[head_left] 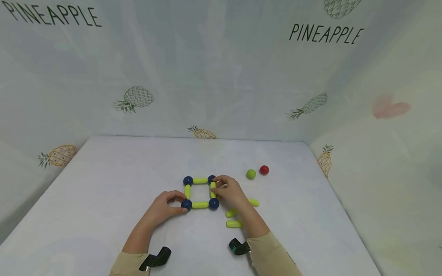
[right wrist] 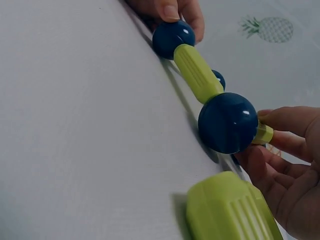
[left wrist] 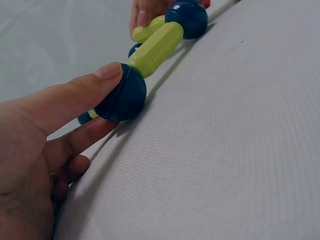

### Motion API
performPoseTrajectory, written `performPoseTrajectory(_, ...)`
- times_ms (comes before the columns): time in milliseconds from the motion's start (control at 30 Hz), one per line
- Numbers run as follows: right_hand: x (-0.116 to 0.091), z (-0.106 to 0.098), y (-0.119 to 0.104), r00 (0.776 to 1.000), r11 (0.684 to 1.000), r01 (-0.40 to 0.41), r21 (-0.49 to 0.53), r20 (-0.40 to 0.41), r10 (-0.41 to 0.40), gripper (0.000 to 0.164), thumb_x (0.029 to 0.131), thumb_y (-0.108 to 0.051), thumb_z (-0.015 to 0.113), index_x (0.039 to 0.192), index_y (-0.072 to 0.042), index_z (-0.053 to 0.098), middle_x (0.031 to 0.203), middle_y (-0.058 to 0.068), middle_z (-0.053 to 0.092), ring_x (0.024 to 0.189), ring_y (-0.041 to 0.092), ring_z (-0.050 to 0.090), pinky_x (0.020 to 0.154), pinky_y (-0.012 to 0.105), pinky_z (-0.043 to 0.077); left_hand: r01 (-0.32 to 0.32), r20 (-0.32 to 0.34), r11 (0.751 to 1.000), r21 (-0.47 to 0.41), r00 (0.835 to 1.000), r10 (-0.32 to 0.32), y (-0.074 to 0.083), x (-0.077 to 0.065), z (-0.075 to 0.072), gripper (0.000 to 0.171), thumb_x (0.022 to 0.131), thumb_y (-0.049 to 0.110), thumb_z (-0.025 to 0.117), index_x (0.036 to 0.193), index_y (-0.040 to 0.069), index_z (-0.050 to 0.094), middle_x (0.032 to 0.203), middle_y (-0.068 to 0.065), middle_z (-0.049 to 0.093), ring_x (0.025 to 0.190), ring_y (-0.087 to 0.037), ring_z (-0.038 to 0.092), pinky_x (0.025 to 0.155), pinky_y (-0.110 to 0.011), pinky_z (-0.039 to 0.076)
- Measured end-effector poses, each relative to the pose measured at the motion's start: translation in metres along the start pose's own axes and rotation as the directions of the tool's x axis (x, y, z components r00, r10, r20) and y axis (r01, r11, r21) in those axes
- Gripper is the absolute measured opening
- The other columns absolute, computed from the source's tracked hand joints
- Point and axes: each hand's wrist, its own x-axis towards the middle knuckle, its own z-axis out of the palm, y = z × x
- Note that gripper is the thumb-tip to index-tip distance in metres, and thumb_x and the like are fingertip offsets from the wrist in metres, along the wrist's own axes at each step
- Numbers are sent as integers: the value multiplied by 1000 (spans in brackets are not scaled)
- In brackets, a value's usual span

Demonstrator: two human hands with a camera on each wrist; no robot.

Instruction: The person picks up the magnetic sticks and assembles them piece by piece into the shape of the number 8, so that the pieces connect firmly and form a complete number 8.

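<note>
Four-sided and flat, a frame of yellow-green rods and dark blue balls lies between the two hands in the head view. My left hand [head_left: 165,207] pinches the near left blue ball [left wrist: 129,95] between thumb and fingers. On the other side, my right hand [head_left: 230,190] grips the right-hand rod [head_left: 213,189] with thumb and fingers, its fingertips close to the far right ball [head_left: 211,179]. The near rod [head_left: 200,205] joins the left ball to the near right ball [right wrist: 228,123]. A far rod [head_left: 200,180] runs to the far left ball [head_left: 188,181].
Loose yellow-green rods [head_left: 234,224] lie by the right forearm, partly hidden under it. A green ball [head_left: 251,174] and a red ball [head_left: 264,170] sit farther back on the right of the white table [head_left: 131,165]. Pineapple-print cloth [head_left: 221,76] hangs behind and at the sides.
</note>
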Motion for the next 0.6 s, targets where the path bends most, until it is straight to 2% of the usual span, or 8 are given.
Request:
performPoseTrajectory(300, -1, 0, 0, 1000, 1000, -4, 0, -6, 4, 32, 87, -12, 74, 115, -4, 60, 90, 6, 60, 69, 17, 62, 63, 31, 54, 2, 8, 1000, -30, 1000, -1, -1, 0, -1, 33, 74, 25, 86, 103, 20, 71, 94, 9, 65, 102, -18, 52, 94, -43, 40)
performPoseTrajectory(600, -1, 0, 1, 1000, 997, -2, -83, -14, 1, 34, 86, -16, 76, 113, -5, 59, 89, 3, 61, 74, 15, 57, 64, 28, 49, 7, 8, 1000, -20, 1000, -7, -2, 1, 0, 34, 74, 26, 86, 104, 21, 71, 96, 9, 65, 103, -17, 52, 95, -43, 40)
